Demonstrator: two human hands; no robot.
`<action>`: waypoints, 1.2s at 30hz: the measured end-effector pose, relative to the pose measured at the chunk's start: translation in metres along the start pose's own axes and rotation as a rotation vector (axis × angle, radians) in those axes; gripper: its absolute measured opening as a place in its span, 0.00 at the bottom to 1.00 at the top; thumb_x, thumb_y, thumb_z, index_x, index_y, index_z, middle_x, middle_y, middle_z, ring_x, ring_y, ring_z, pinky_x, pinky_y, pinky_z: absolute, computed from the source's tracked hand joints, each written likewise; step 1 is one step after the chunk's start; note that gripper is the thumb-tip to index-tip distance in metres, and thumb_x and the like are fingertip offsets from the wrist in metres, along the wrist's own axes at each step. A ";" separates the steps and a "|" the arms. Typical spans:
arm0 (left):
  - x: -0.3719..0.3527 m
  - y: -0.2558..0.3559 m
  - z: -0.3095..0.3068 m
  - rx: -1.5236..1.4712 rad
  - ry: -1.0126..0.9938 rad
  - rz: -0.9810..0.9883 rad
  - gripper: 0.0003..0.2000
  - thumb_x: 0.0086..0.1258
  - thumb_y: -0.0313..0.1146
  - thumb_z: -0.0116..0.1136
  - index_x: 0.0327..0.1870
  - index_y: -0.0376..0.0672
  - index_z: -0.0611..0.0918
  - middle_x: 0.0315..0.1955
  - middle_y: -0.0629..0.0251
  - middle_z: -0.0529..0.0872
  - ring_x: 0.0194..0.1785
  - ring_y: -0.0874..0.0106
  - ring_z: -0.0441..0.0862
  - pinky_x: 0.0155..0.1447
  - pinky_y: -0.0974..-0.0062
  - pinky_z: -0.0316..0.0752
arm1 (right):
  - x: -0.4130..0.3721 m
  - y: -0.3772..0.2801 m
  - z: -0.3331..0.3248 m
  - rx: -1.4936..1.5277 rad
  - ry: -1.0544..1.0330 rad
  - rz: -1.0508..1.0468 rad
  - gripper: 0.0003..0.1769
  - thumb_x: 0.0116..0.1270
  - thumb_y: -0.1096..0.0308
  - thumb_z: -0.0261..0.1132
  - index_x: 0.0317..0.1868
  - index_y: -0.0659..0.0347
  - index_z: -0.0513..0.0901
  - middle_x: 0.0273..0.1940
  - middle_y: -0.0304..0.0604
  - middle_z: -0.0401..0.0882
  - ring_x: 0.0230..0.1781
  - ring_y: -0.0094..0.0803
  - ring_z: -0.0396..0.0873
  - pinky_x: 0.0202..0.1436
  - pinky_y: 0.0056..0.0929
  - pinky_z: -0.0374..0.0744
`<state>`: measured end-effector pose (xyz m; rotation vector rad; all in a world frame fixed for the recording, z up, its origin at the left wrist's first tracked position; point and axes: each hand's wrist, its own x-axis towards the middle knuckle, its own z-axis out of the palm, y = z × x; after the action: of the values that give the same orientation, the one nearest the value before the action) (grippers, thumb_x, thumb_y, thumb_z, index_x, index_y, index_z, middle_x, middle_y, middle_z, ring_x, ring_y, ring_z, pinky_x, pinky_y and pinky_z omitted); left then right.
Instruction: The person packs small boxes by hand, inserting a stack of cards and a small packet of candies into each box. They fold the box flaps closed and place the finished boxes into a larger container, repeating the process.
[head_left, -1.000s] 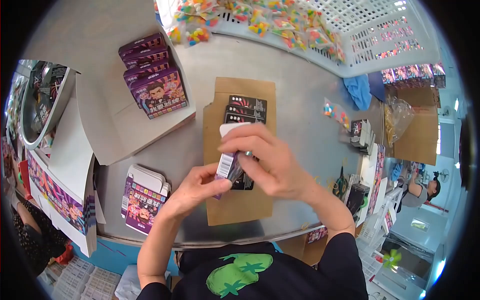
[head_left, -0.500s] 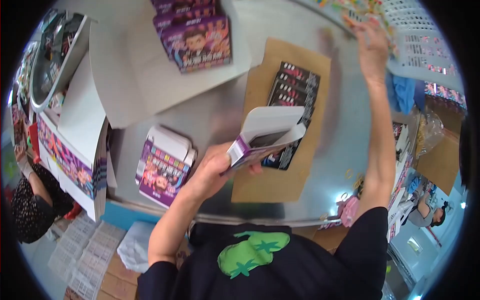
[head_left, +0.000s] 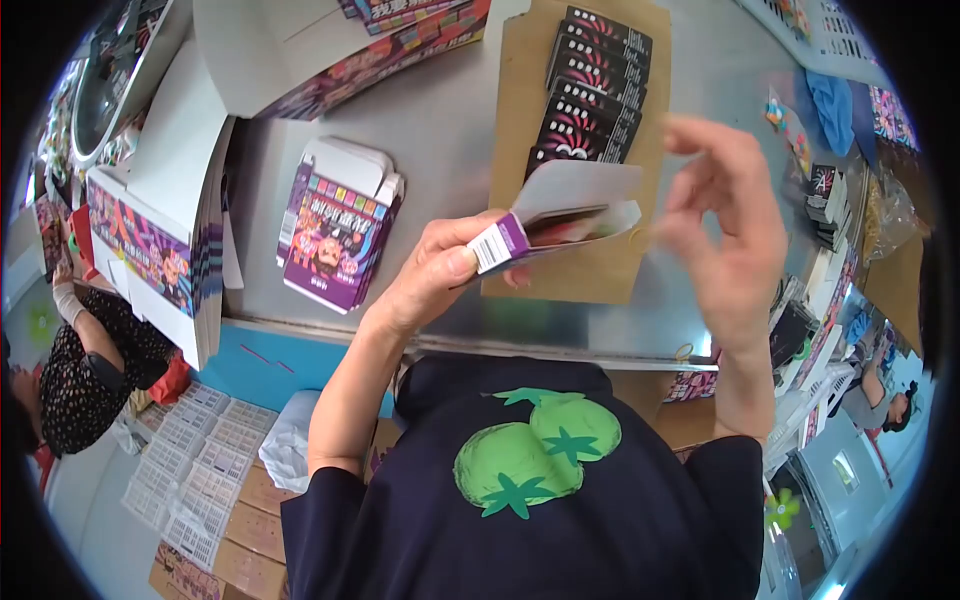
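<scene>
My left hand (head_left: 425,275) is closed around a small purple carton (head_left: 500,243) with its white flaps standing open. Something reddish shows inside the carton, too blurred to name. To the right of the flaps, my right hand (head_left: 725,225) is raised, its fingers apart and smeared by motion, with nothing visible in them. Beyond the carton, a row of overlapping black printed packets (head_left: 595,90) lies on a brown cardboard sheet (head_left: 565,285). Left of my left hand is a stack of flattened purple cartons (head_left: 335,235).
A large printed display box (head_left: 370,65) holds more cartons at the upper left. Folded display boxes (head_left: 150,245) stand at the left edge. A pale plastic basket (head_left: 850,35) and blue cloth (head_left: 830,110) are at upper right. Co-workers appear at both sides.
My right hand has come back from the basket at the upper right to beside the carton. Something reddish now shows inside the carton. The view has shifted, and my left hand keeps its hold.
</scene>
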<state>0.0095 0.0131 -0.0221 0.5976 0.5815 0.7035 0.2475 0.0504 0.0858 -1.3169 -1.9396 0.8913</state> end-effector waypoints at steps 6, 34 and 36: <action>-0.028 0.001 0.007 0.606 0.218 0.207 0.24 0.71 0.50 0.58 0.59 0.40 0.82 0.48 0.61 0.82 0.48 0.71 0.81 0.57 0.71 0.73 | -0.041 0.002 0.024 0.335 -0.196 0.479 0.10 0.65 0.79 0.66 0.47 0.66 0.83 0.45 0.41 0.81 0.36 0.22 0.79 0.34 0.19 0.77; -0.039 0.036 0.040 1.028 0.252 0.421 0.10 0.64 0.22 0.64 0.47 0.38 0.86 0.40 0.59 0.85 0.36 0.70 0.85 0.38 0.75 0.80 | -0.059 -0.016 0.043 0.120 -0.166 0.101 0.17 0.63 0.83 0.63 0.52 0.63 0.84 0.47 0.47 0.85 0.45 0.38 0.83 0.47 0.30 0.80; -0.039 0.034 0.040 1.062 0.259 0.461 0.11 0.64 0.23 0.65 0.47 0.39 0.86 0.40 0.59 0.85 0.36 0.69 0.85 0.38 0.75 0.80 | -0.059 -0.019 0.044 0.104 -0.157 0.130 0.17 0.62 0.82 0.64 0.52 0.63 0.84 0.47 0.47 0.85 0.44 0.39 0.83 0.47 0.30 0.80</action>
<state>-0.0028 -0.0066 0.0390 1.6805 1.0817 0.8845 0.2206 -0.0190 0.0682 -1.3586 -1.9129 1.1752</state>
